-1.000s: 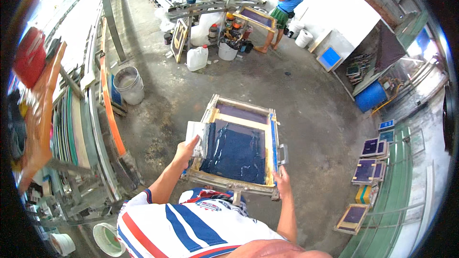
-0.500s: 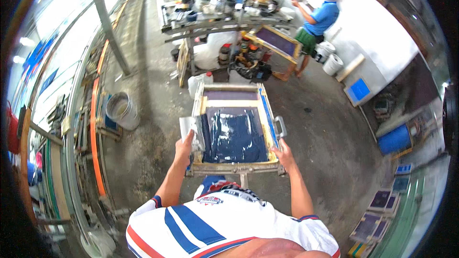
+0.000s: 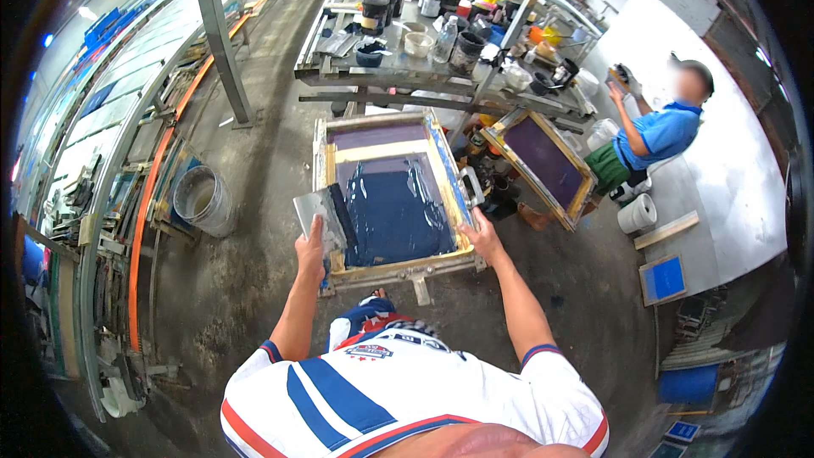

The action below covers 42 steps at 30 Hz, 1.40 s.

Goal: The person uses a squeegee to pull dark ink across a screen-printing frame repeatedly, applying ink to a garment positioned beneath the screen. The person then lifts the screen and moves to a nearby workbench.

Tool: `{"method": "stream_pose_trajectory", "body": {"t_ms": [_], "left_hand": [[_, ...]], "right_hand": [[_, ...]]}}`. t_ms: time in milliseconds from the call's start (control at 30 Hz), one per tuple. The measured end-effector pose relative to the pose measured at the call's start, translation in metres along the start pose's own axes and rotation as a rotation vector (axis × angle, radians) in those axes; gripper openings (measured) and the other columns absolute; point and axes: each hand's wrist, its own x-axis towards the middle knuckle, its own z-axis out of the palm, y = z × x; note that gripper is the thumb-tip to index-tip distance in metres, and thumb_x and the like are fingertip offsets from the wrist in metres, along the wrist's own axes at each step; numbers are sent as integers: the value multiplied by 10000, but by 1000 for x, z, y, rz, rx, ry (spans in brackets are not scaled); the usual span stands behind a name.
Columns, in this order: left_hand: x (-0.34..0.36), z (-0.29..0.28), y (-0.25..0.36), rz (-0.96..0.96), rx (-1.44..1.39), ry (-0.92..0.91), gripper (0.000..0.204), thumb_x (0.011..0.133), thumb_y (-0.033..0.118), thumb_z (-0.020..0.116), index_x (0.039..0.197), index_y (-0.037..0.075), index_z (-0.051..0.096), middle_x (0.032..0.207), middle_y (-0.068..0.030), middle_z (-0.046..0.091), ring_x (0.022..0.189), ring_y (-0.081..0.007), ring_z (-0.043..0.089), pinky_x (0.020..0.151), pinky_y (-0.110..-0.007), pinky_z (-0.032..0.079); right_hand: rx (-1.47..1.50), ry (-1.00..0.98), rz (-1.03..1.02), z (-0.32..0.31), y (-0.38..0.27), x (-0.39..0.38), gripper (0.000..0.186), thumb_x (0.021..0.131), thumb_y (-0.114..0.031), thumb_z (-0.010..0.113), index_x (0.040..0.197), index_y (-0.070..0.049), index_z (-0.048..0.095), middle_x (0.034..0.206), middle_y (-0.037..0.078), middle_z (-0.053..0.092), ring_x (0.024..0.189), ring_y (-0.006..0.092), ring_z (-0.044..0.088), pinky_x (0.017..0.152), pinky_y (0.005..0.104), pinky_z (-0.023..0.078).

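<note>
Left fingers: the left hand (image 3: 311,248) is closed on the left rail of a wooden printing screen frame (image 3: 392,267), pinching a grey squeegee blade (image 3: 320,210) against the wood.
Right fingers: the right hand (image 3: 482,233) is wrapped round the frame's right rail, near its lower corner, just below a metal clamp handle (image 3: 471,186).
Frame: held out in front of the body, roughly level, carried between both hands above the concrete floor (image 3: 254,170).
Mesh: the screen's mesh (image 3: 397,212) is covered in dark blue ink, with a purple band at the far end.
Squeegee: lies partly over the left rail, its dark edge toward the ink.
Forearms: both arms come up from the lower edge, bare below the short sleeves of a white shirt with blue and red stripes (image 3: 407,399).
Ahead: a metal work table (image 3: 407,76) stands just past the frame, loaded with ink pots and jars.
Second screen: another framed screen (image 3: 547,161) with purple mesh leans tilted beside the table, right of the held frame.
Other person: someone in a blue top (image 3: 666,131) crouches at the right, well apart, by a white sheet on the floor.
Left side: a grey bucket (image 3: 202,200) stands on the floor near a long rack (image 3: 110,203) with an orange edge.
</note>
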Motion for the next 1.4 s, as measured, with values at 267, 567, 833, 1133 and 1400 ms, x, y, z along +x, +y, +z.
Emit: {"method": "stream_pose_trajectory", "body": {"t_ms": [267,567,833,1133,1400], "left_hand": [[82,94,-16,40,47,118,456,937,476,719,1101,51,711,948,17,660,820,-91,576,740,-283,460],[112,146,-88,-12,247,207,534,921,453,744,1147,-28,697,998,-45,709,898,-120,611,817,-314,487],[116,179,-101,259,1047,206,440,791,479,823,961,74,790,1450,-198,486,1360,-357,417,1055,-537,296],[150,276,6,987,1440,-777,423,581,449,889,841,137,771,1435,-121,482,1440,-327,326,1077,-562,206],[335,329,84,803,864,164,284,835,301,799,1022,98,730,829,-77,717,753,-274,703,681,-390,530]], "right_hand": [[-98,-7,-52,-46,50,159,949,864,-398,762,1489,163,321,1543,302,400,1460,323,375,1187,347,291],[-186,-118,143,-71,113,247,963,895,-512,714,1577,7,275,1619,221,317,1497,313,321,1186,381,298],[-385,187,126,-79,99,246,702,910,-362,716,1491,-61,462,1482,182,502,1380,387,444,1120,479,372],[-759,-423,-524,-6,-28,237,490,781,-189,749,1253,-93,656,963,166,702,1016,330,646,912,457,433],[-198,-160,88,-52,5,273,374,845,-265,755,1103,-5,681,949,126,715,832,209,675,753,334,505]]}}
